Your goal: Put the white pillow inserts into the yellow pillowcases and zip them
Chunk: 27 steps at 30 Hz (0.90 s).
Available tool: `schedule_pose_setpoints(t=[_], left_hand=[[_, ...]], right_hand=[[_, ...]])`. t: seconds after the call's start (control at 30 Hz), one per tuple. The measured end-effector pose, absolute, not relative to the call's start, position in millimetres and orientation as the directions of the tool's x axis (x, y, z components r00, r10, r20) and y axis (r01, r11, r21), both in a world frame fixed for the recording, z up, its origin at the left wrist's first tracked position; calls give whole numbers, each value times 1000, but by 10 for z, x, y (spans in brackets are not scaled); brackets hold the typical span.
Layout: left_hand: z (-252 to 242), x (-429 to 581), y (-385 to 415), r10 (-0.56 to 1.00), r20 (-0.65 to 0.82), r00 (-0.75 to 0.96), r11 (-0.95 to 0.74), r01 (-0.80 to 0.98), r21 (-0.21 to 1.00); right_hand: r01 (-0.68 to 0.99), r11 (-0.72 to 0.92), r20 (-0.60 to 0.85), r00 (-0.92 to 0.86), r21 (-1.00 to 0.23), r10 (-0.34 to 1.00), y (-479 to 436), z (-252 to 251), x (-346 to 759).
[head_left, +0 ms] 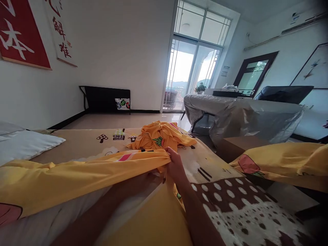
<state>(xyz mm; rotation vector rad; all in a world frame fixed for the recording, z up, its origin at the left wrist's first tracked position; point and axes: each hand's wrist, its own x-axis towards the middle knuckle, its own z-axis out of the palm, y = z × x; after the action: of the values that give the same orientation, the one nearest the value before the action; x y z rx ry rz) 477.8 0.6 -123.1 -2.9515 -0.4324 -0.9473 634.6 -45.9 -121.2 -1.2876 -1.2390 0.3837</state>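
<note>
A yellow duvet cover [84,174] with fruit and vegetable prints stretches from the left edge to the middle of the bed. My right hand [175,165] is closed on a gathered edge of it, fingers wrapped round the cloth. Just left of it, my left hand [152,177] reaches under the raised fold; its fingers are shadowed and mostly hidden. White bedding [74,208] shows beneath the left forearm. A crumpled heap of the same yellow cloth [161,135] lies beyond my hands on the patterned blanket [217,171].
A white pillow [46,143] lies at the left. More yellow printed cloth [282,159] hangs at the right beside a cardboard box [235,147]. Behind stand a plastic-covered table [230,112] and a black folded frame [105,99] against the wall. Glass doors [192,71] are at the back.
</note>
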Motion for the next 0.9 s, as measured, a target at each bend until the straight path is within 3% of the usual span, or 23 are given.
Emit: schedule_pose_setpoints(t=[0.1, 0.17, 0.33, 0.4, 0.57, 0.77, 0.9], left_hand=[[-1239, 4808, -63, 155, 527, 836, -986, 98, 136], [-1249, 4824, -105, 105, 543, 833, -994, 66, 91], [-1333, 4820, -121, -92, 648, 756, -942, 145, -303], [-1364, 4821, -117, -151, 671, 726, -899, 183, -399], [-1395, 4872, -129, 62, 622, 780, -895, 319, -311], [-1497, 4937, -73, 111, 589, 800, -861, 373, -345], [-1561, 4960, -65, 207, 672, 711, -961, 277, 2]], right_hand=[[341, 338, 456, 369, -877, 810, -462, -1220, 6303], [317, 342, 444, 354, -885, 823, -471, -1225, 6288], [332, 332, 434, 311, -883, 845, -493, -1214, 6290], [353, 340, 450, 303, -872, 840, -500, -1201, 6300], [395, 329, 445, 247, -858, 861, -498, -1189, 6344], [455, 324, 460, 229, -830, 858, -486, -1191, 6397], [594, 285, 467, 175, -752, 867, -551, -1148, 6437]])
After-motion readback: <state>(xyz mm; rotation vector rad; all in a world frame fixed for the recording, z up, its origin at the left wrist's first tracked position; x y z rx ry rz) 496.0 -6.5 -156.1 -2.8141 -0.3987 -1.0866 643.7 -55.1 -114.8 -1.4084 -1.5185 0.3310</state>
